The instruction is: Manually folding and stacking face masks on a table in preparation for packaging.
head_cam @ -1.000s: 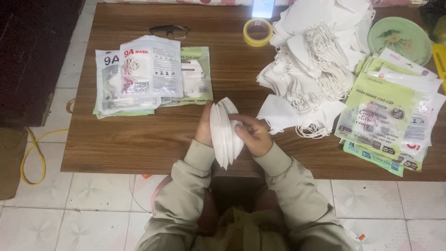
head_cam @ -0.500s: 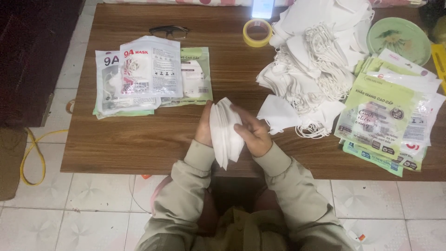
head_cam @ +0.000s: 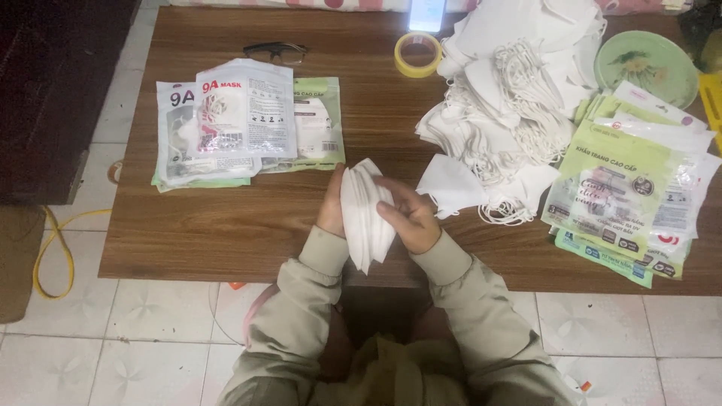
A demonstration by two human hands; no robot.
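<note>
A stack of folded white face masks (head_cam: 363, 218) stands on edge between my two hands, above the near edge of the brown wooden table (head_cam: 226, 218). My left hand (head_cam: 332, 201) presses the stack's left side and is mostly hidden behind it. My right hand (head_cam: 410, 215) clasps the right side, fingers curled over the masks. A big heap of loose white masks with ear loops (head_cam: 511, 98) lies to the right of my hands. One single mask (head_cam: 449, 184) lies just beside my right hand.
Filled mask pouches (head_cam: 241, 124) lie at the left of the table. A pile of flat green and white pouches (head_cam: 628, 199) sits at the right edge. A yellow tape roll (head_cam: 418, 54), glasses (head_cam: 276, 51), a phone (head_cam: 427, 13) and a green plate (head_cam: 647, 64) line the far side.
The stack stays between both hands. My right-hand fingers have shifted slightly on the masks; nothing else has moved.
</note>
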